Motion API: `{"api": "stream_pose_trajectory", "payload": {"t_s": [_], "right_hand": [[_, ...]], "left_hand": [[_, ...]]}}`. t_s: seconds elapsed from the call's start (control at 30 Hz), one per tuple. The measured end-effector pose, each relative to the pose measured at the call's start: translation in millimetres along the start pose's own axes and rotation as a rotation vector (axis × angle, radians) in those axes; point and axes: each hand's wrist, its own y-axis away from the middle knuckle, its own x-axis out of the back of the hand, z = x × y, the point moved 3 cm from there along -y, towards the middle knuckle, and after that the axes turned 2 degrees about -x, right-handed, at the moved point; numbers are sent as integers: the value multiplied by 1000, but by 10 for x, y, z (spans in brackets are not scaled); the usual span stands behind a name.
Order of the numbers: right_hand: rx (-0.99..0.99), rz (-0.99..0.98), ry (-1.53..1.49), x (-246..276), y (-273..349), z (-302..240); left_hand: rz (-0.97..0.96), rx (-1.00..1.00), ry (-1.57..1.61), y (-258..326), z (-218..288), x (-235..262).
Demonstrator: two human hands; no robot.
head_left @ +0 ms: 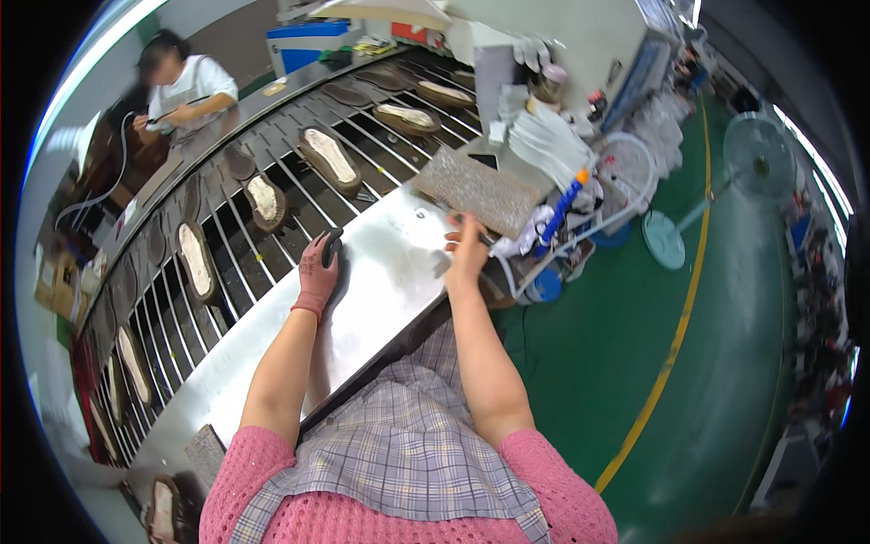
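Observation:
My left hand (318, 272) wears a reddish-brown glove with a dark palm side. It rests at the far edge of a shiny metal table (381, 263), beside the conveyor; its fingers are stretched out and I see nothing in them. My bare right hand (466, 254) is over the table's right end, close to a speckled brown board (478, 188). Its fingers are bent and apart, slightly blurred, with nothing visible between them. Closest to my left hand on the conveyor are a dark shoe with a pale inside (266, 203) and a larger one (330, 160).
Several similar shoes lie along the slatted conveyor (237, 263). Beyond it a person (188, 95) works with both hands. White gloves (549, 140), a blue tube with an orange tip (564, 210) and a white-framed rack crowd the right. A fan (757, 168) stands on the green floor.

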Motion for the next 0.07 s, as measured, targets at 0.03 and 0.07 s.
{"api": "stream_pose_trajectory", "payload": {"t_s": [0.03, 0.07], "right_hand": [[-21, 43, -41, 13, -167, -95], [-18, 13, -26, -58, -245, -101]], "left_hand": [[64, 33, 81, 31, -69, -2], [71, 177, 348, 84, -175, -13]]}}
